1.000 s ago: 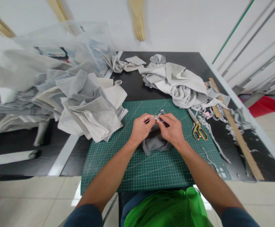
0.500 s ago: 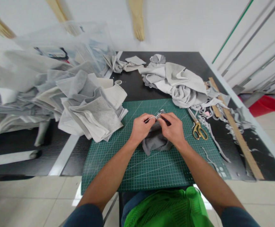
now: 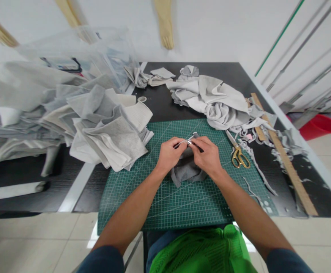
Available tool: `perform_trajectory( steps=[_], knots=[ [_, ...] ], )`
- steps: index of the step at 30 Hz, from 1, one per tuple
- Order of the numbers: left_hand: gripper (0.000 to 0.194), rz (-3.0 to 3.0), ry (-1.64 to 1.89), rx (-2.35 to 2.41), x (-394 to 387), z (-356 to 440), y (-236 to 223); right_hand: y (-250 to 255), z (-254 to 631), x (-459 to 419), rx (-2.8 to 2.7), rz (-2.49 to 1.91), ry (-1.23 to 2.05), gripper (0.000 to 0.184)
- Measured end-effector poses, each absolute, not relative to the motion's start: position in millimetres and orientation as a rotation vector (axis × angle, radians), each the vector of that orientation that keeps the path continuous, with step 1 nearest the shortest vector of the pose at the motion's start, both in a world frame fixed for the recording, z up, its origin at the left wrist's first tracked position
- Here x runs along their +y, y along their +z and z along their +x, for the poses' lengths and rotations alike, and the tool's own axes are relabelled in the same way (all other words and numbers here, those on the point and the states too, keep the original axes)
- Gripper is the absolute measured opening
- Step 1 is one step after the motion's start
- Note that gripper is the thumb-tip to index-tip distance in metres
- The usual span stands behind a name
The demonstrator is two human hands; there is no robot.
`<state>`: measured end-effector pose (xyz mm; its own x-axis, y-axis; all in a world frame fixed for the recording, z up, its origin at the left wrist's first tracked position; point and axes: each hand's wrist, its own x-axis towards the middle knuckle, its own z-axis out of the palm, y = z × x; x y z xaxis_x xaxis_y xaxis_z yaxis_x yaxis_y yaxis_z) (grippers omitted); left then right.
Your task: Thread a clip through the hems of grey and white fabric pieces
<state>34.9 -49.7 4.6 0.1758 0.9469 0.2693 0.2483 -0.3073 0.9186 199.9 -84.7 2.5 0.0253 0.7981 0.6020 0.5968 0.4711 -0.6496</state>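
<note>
My left hand (image 3: 170, 153) is closed in a pinch on the top edge of a dark grey cloth (image 3: 188, 172), with a thin pale strip along that edge. My right hand (image 3: 207, 153) is closed around a small dark-handled tool with a shiny metal tip (image 3: 189, 141); its exact kind is hidden by the fingers. The tip lies at the cloth's edge, between the thumbs. Below both hands the cloth hangs in loose folds over a green cutting mat (image 3: 179, 208). Gold-handled scissors (image 3: 240, 157) lie on the mat to the right.
Grey and white fabric pieces (image 3: 111, 132) are heaped at the left, before a clear plastic bin (image 3: 117, 49). More crumpled fabric (image 3: 211, 94) lies at the back. A wooden ruler (image 3: 290, 172) and scraps line the right side. A red bucket (image 3: 319, 127) stands beyond the table.
The metal tip and my fingertips shift slightly along the cloth's edge. Both hands stay in nearly the same place, and the cloth remains held.
</note>
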Motion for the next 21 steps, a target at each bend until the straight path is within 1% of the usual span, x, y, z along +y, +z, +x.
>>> perform_trajectory(
  steps=[4, 6, 11, 14, 16, 18, 21],
  knots=[
    [0.016, 1.581, 1.178, 1.137, -48.1, 35.6, 5.2, 2.1, 204.2, -81.9, -1.523, -1.312, 0.284, 0.017],
    [0.017, 1.543, 1.181, 1.122, -46.3, 35.2, 5.1, -0.1, 206.8, -79.8, -1.432, -1.358, 0.337, 0.019],
    [0.022, 1.449, 1.204, 1.086, -41.9, 33.7, 2.0, -3.3, 206.8, -78.2, -1.412, -1.321, 0.614, 0.025],
    [0.025, 1.456, 1.198, 1.046, -42.0, 33.5, 0.3, -2.8, 203.3, -79.1, -1.446, -1.223, 0.743, 0.038],
    [0.027, 1.463, 1.179, 1.004, -43.0, 33.5, -0.3, -2.5, 202.5, -78.9, -1.487, -1.188, 0.794, 0.044],
    [0.029, 1.460, 1.150, 0.955, -44.3, 33.3, -0.9, -2.2, 203.7, -78.1, -1.563, -1.212, 0.814, 0.040],
    [0.028, 1.445, 1.143, 0.897, -45.5, 32.7, -1.5, -2.2, 207.5, -76.8, -1.661, -1.286, 0.813, 0.027]
  ],
)
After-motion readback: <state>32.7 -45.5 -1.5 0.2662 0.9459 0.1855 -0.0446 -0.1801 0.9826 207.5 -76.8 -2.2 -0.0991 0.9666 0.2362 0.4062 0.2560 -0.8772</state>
